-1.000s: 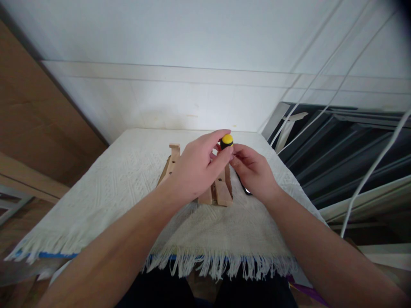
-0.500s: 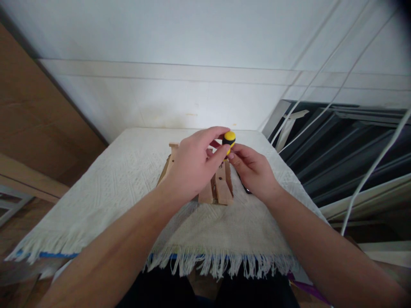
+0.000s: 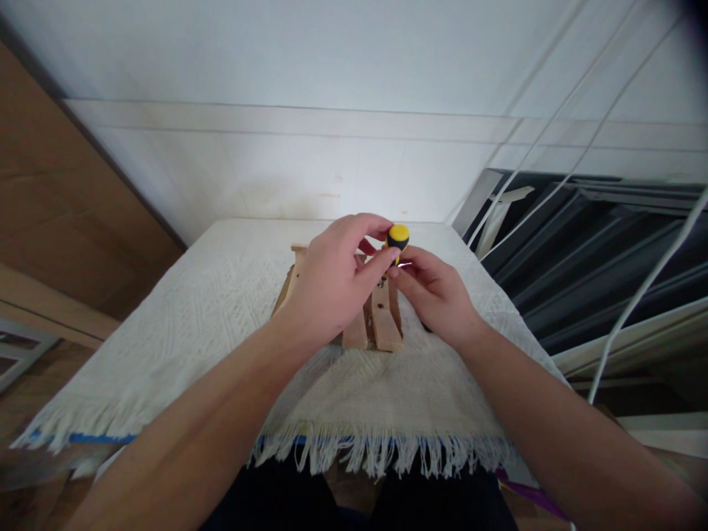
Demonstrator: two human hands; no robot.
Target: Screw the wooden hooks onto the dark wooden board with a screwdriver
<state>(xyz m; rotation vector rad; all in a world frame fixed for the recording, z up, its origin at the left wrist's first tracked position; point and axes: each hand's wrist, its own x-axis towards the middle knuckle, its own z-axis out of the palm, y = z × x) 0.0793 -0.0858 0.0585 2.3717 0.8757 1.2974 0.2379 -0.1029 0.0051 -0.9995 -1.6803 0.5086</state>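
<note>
My left hand (image 3: 332,280) is curled over a wooden assembly of slats (image 3: 379,324) lying on a white fringed cloth (image 3: 193,332). Its thumb and forefinger pinch the handle of a screwdriver with a yellow and black cap (image 3: 397,237), which stands upright above the wood. My right hand (image 3: 434,295) is closed just right of the handle, fingertips pressed together near a small shiny piece beside the shaft; what it pinches is too small to name. Much of the wood is hidden under my left hand.
The cloth covers a small table set against a white wall. A brown wooden panel (image 3: 49,199) stands at the left. Dark slatted frames (image 3: 597,251) and several white cables (image 3: 636,302) lie to the right. A small dark object pokes out under my right hand.
The screwdriver has risen slightly and tilted more upright. My left fingers shifted their pinch on the handle, and my right fingertips moved in closer under it.
</note>
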